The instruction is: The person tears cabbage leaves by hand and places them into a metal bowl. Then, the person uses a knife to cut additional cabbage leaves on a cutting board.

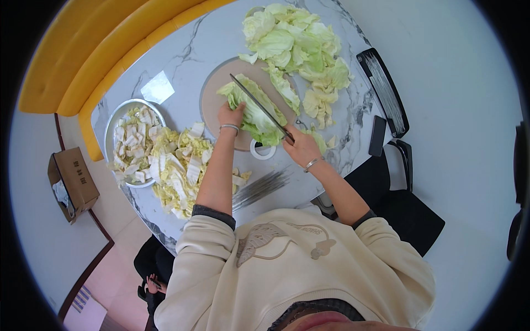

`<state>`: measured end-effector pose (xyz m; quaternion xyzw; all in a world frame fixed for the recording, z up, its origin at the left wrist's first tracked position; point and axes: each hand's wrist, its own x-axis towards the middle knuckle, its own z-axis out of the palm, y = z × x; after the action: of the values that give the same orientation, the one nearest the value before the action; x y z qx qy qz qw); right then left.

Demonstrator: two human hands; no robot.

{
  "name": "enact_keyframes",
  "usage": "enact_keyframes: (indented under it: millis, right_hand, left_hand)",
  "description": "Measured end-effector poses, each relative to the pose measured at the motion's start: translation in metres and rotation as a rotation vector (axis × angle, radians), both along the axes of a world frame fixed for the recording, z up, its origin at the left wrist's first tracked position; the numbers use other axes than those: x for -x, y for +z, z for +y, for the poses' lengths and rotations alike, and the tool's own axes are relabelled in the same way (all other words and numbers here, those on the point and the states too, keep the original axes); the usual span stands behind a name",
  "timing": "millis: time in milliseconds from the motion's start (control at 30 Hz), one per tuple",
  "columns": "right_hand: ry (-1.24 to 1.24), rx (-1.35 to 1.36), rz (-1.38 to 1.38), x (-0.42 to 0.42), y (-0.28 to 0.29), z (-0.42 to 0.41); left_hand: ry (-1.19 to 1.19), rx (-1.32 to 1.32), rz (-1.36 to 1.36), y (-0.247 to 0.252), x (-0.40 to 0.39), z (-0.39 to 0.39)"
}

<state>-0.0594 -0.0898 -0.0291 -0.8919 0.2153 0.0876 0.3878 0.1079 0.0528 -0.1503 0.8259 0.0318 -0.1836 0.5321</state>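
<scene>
A stack of pale green cabbage or lettuce leaves lies on a round brown board. My left hand grips the stack at its left edge, thumb on top. In my right hand is the handle of a long knife. Its blade runs diagonally over the leaves, tip pointing away to the upper left; whether it has cut in cannot be told. A separate strip of leaf rests at the board's right side. Just below the board, near my right hand, sits a white ring.
Loose leaves are heaped at the far side. Chopped napa cabbage is piled at left, beside a filled metal basin. Thin skewers lie near my body; a black tray holds more. A phone lies at the right edge.
</scene>
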Motion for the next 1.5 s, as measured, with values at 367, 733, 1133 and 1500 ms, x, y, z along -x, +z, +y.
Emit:
enact_keyframes:
  millis: [367, 733, 1133, 1500]
  right_hand:
    - [0.061, 0.088, 0.154, -0.027, -0.021, 0.007]
    - [-0.010, 0.089, 0.136, -0.042, -0.047, 0.013]
    - [0.017, 0.023, 0.066, 0.005, -0.007, -0.004]
    - [-0.064, 0.070, 0.162, 0.040, -0.036, 0.022]
  left_hand:
    - [-0.090, -0.217, -0.095, 0.005, -0.001, -0.008]
    - [-0.029, -0.126, -0.209, 0.011, 0.013, -0.006]
    - [0.202, 0.052, -0.245, -0.003, 0.027, 0.019]
    - [0.179, 0.077, -0.257, 0.002, 0.027, 0.021]
